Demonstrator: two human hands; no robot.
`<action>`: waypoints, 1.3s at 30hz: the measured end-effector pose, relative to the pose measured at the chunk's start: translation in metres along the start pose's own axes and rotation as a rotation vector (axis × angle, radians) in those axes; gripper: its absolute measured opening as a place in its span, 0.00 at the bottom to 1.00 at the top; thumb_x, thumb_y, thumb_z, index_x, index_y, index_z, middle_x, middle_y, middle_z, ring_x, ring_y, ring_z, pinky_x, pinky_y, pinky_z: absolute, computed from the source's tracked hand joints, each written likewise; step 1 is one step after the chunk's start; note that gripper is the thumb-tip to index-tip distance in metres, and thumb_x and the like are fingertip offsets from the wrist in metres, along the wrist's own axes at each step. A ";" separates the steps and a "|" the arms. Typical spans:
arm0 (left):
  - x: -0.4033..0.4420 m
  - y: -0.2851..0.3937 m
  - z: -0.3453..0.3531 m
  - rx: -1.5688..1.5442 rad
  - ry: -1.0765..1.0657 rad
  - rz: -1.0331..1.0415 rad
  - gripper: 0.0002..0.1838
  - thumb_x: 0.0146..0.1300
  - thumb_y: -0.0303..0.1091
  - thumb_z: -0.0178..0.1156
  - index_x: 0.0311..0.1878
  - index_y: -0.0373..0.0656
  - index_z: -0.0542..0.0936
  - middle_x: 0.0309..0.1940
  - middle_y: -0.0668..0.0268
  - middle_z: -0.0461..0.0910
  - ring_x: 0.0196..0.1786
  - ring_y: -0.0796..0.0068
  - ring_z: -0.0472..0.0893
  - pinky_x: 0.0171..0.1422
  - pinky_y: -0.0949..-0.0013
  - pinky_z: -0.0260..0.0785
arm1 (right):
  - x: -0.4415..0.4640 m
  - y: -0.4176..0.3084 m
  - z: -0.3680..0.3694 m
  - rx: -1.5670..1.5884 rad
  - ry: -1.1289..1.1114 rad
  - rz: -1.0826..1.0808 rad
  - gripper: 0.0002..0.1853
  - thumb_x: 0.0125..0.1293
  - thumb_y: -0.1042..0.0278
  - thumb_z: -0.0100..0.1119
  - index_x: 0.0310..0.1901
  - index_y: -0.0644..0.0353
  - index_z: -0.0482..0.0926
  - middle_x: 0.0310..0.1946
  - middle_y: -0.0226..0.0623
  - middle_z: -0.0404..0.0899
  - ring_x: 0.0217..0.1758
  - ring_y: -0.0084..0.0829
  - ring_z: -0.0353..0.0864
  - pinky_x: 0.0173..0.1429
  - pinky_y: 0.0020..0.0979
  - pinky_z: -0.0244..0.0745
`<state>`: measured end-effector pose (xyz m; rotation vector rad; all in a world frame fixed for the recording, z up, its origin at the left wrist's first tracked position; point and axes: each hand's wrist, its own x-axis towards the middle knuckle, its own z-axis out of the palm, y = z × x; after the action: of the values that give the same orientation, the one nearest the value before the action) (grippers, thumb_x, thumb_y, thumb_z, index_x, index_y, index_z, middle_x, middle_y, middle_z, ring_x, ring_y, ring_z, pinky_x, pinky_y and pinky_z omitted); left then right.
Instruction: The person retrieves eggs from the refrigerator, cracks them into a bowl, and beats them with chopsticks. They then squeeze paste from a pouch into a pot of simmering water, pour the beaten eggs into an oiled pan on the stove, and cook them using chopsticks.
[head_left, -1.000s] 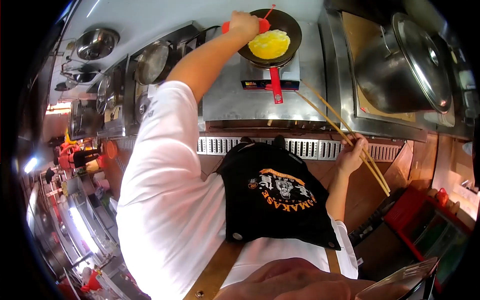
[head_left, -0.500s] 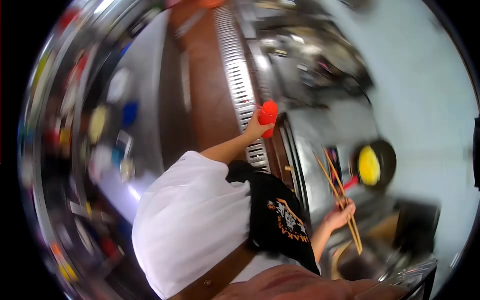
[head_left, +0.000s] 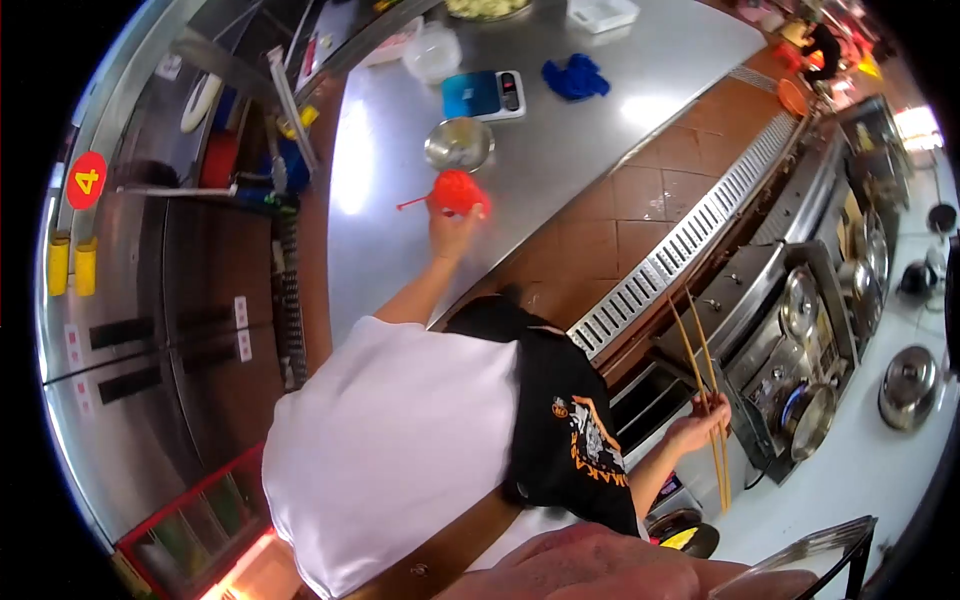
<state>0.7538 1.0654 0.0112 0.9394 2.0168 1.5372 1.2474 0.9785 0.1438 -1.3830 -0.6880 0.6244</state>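
My left hand (head_left: 453, 232) is closed around a red squeeze bottle (head_left: 458, 190), held over the steel worktop (head_left: 400, 270). A thin red piece sticks out from the bottle's left side. Just beyond the bottle lies a round metal bowl (head_left: 460, 145), beside a blue-and-white scale (head_left: 484, 95). Long wooden chopsticks (head_left: 704, 370) are gripped in my right hand (head_left: 697, 428), their tips apart and pointing away from me. Below that forearm, a dark pan (head_left: 706, 542) with yellow food (head_left: 681, 539) in it is partly hidden by my body.
A crumpled blue cloth (head_left: 576, 77), a white tray (head_left: 603, 13) and a clear container (head_left: 432, 53) sit on the worktop. To the right runs a stove (head_left: 800, 350) with pots. A floor drain grate (head_left: 690, 230) lies between. Another person (head_left: 822, 52) is far off.
My view has swung left, towards the worktop. The bottle in my left hand has gone from above the floor drain to over the worktop. My right hand still holds the chopsticks, now away from the pan.
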 end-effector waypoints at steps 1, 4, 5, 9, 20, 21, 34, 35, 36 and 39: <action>0.007 -0.007 -0.023 0.036 0.112 0.002 0.38 0.47 0.38 0.73 0.59 0.39 0.65 0.54 0.57 0.73 0.51 0.64 0.77 0.54 0.61 0.70 | -0.004 0.002 0.024 0.030 -0.008 0.010 0.15 0.72 0.57 0.49 0.44 0.62 0.74 0.36 0.36 0.77 0.35 0.26 0.76 0.34 0.24 0.72; 0.035 -0.038 -0.091 0.043 0.304 -0.001 0.40 0.47 0.37 0.73 0.61 0.38 0.63 0.54 0.56 0.73 0.52 0.63 0.77 0.54 0.62 0.71 | -0.021 -0.015 0.071 -0.004 -0.142 0.023 0.16 0.72 0.57 0.47 0.44 0.63 0.72 0.34 0.39 0.76 0.34 0.27 0.76 0.37 0.26 0.74; 0.045 -0.054 -0.098 0.001 0.381 0.010 0.41 0.47 0.36 0.73 0.62 0.38 0.61 0.54 0.55 0.73 0.53 0.62 0.77 0.53 0.62 0.71 | -0.019 -0.013 0.079 -0.026 -0.165 0.048 0.15 0.72 0.57 0.47 0.45 0.63 0.72 0.34 0.39 0.76 0.34 0.27 0.76 0.37 0.26 0.74; 0.080 -0.060 -0.107 -0.034 0.390 -0.092 0.44 0.48 0.35 0.73 0.65 0.37 0.58 0.58 0.52 0.71 0.60 0.59 0.73 0.61 0.62 0.67 | -0.007 -0.015 0.102 -0.073 -0.251 0.058 0.16 0.73 0.57 0.46 0.45 0.64 0.72 0.32 0.39 0.77 0.32 0.28 0.77 0.36 0.26 0.73; 0.035 -0.071 -0.074 -0.012 0.378 -0.445 0.24 0.57 0.40 0.67 0.49 0.36 0.68 0.37 0.64 0.72 0.40 0.68 0.77 0.41 0.66 0.71 | -0.019 -0.039 0.097 -0.115 -0.226 -0.004 0.17 0.72 0.55 0.47 0.44 0.62 0.74 0.32 0.36 0.77 0.29 0.26 0.76 0.35 0.25 0.73; 0.037 -0.059 -0.059 -0.020 0.350 -0.425 0.24 0.57 0.40 0.67 0.49 0.36 0.68 0.37 0.64 0.72 0.40 0.68 0.77 0.41 0.66 0.71 | -0.020 -0.037 0.090 -0.119 -0.192 0.040 0.16 0.72 0.55 0.47 0.44 0.62 0.74 0.33 0.36 0.77 0.30 0.26 0.76 0.35 0.25 0.73; 0.080 -0.024 0.004 -0.494 0.336 -0.675 0.07 0.56 0.27 0.55 0.38 0.37 0.72 0.28 0.60 0.78 0.25 0.69 0.81 0.22 0.73 0.70 | -0.009 -0.022 0.006 -0.018 0.104 0.095 0.16 0.72 0.56 0.48 0.44 0.63 0.73 0.32 0.36 0.75 0.31 0.27 0.75 0.33 0.25 0.73; 0.079 -0.017 0.023 -0.459 0.316 -0.665 0.07 0.56 0.27 0.56 0.37 0.37 0.72 0.28 0.59 0.78 0.24 0.69 0.81 0.21 0.74 0.70 | -0.003 -0.017 0.004 -0.005 0.107 0.069 0.16 0.72 0.56 0.48 0.44 0.63 0.74 0.31 0.36 0.75 0.30 0.27 0.75 0.32 0.25 0.73; 0.078 -0.017 0.048 -0.500 0.265 -0.678 0.07 0.55 0.27 0.55 0.37 0.37 0.72 0.27 0.59 0.78 0.24 0.69 0.81 0.21 0.73 0.70 | 0.003 -0.014 -0.001 0.005 0.114 0.074 0.16 0.72 0.56 0.48 0.44 0.63 0.74 0.31 0.36 0.75 0.30 0.27 0.75 0.32 0.25 0.73; 0.083 0.025 0.134 -0.548 0.085 -0.733 0.07 0.53 0.25 0.55 0.36 0.38 0.73 0.25 0.59 0.78 0.24 0.69 0.81 0.21 0.71 0.70 | 0.017 -0.009 -0.007 0.028 0.113 0.147 0.17 0.72 0.56 0.48 0.44 0.64 0.74 0.31 0.37 0.76 0.29 0.27 0.75 0.31 0.25 0.72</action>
<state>0.7971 1.2186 0.0016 -0.0838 1.5690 1.5494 1.2636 0.9856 0.1536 -1.4400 -0.4895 0.6638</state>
